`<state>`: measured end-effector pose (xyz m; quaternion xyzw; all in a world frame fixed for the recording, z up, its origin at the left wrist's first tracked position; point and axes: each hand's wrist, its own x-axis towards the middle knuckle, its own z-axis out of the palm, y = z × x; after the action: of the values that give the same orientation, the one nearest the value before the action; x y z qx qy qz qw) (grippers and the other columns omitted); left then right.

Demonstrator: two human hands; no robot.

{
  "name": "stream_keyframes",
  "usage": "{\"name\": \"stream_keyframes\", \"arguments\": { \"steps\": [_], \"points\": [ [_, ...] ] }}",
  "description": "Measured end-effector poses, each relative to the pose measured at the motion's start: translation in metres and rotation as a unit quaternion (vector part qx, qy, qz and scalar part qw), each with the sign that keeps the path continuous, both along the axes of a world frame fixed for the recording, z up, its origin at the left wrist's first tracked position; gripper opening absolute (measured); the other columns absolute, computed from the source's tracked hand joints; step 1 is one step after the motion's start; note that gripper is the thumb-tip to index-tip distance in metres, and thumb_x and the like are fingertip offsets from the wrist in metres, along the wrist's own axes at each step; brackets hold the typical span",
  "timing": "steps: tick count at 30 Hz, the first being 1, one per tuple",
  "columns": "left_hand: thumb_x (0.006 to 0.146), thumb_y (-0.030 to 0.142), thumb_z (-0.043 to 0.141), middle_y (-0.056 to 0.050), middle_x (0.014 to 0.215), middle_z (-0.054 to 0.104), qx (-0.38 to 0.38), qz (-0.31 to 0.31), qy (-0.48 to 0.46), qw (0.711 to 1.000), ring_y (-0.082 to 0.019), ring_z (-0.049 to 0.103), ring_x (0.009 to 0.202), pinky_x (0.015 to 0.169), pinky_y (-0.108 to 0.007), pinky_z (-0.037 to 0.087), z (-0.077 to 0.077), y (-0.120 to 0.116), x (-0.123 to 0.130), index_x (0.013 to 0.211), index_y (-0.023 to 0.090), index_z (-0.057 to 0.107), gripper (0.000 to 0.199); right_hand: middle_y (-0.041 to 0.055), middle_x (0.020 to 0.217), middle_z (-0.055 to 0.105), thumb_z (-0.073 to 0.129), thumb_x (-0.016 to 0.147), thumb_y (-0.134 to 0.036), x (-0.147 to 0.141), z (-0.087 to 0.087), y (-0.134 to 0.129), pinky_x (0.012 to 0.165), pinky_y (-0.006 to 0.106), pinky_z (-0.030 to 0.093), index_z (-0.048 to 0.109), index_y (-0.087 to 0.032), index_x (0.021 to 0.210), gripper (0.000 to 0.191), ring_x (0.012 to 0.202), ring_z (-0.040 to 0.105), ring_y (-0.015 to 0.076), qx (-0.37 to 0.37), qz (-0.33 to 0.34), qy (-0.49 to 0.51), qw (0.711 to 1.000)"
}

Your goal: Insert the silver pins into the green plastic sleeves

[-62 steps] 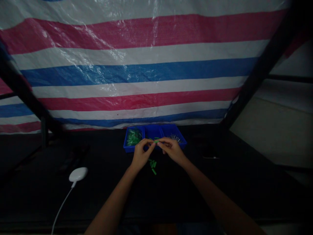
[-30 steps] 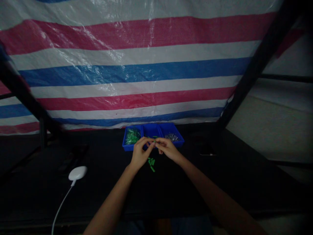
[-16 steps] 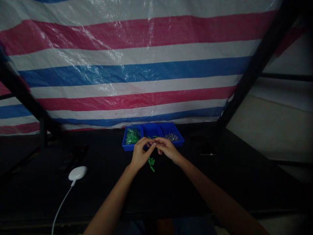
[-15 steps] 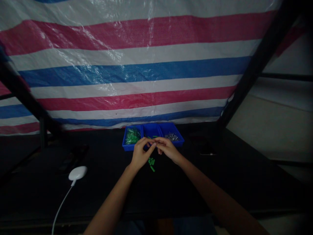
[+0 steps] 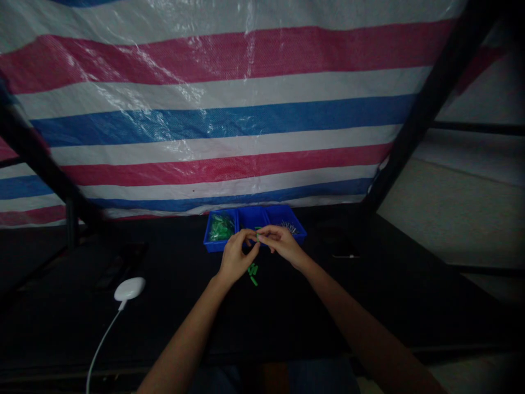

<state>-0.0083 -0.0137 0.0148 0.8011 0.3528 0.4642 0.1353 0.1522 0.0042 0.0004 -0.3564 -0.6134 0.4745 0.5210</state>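
Note:
My left hand (image 5: 237, 256) and my right hand (image 5: 284, 246) meet fingertip to fingertip in front of a blue tray (image 5: 213, 247). A small green plastic plug (image 5: 257, 236) shows between the pinched fingers of both hands; most of it is covered. Whether a second small part is in my right fingers cannot be made out. Just below the hands, several loose green plugs (image 5: 254, 280) lie on the black table. The tray's left compartment has a clear bag of green plugs (image 5: 221, 227). Thin metal screws or nails (image 5: 289, 226) lie in its right compartment, partly behind my right hand.
A white rounded device (image 5: 130, 288) with a cable lies at left on the black table (image 5: 295, 317). Dark flat objects, one like a phone (image 5: 345, 249), lie to either side. A striped plastic sheet (image 5: 229, 120) hangs behind, between black frame posts (image 5: 404, 137).
My right fingers have shifted slightly up and left against the left fingertips, and a bit of green now shows between them. The whole view has moved slightly.

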Motion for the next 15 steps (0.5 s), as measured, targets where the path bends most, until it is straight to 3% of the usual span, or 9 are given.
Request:
{"name": "stream_keyframes", "arguments": {
  "steps": [10,15],
  "points": [
    [0.079,0.020,0.055,-0.003,0.085,0.061,0.006,0.019,0.009,1.000,-0.013,0.055,0.069,0.069,-0.028,0.045,-0.005,0.003,0.000,0.097,0.019,0.051,0.018,-0.0024,0.056,0.055,0.066,0.068,-0.039,0.004,0.007,-0.002,0.040,0.020,0.026,0.067,-0.016,0.085,0.029,0.043,0.038,0.0065,0.047,-0.015,-0.087,0.995],
    [0.081,0.023,0.055,-0.005,0.091,0.061,0.013,0.042,0.002,0.999,-0.015,0.056,0.076,0.076,-0.033,0.045,-0.004,0.003,-0.001,0.104,0.019,0.052,0.023,0.0011,0.067,0.062,0.061,0.073,-0.038,0.011,0.007,0.000,0.045,0.022,0.033,0.068,-0.017,0.087,0.025,0.047,0.043,0.0085,0.107,-0.094,-0.145,0.979]
  ]
}}
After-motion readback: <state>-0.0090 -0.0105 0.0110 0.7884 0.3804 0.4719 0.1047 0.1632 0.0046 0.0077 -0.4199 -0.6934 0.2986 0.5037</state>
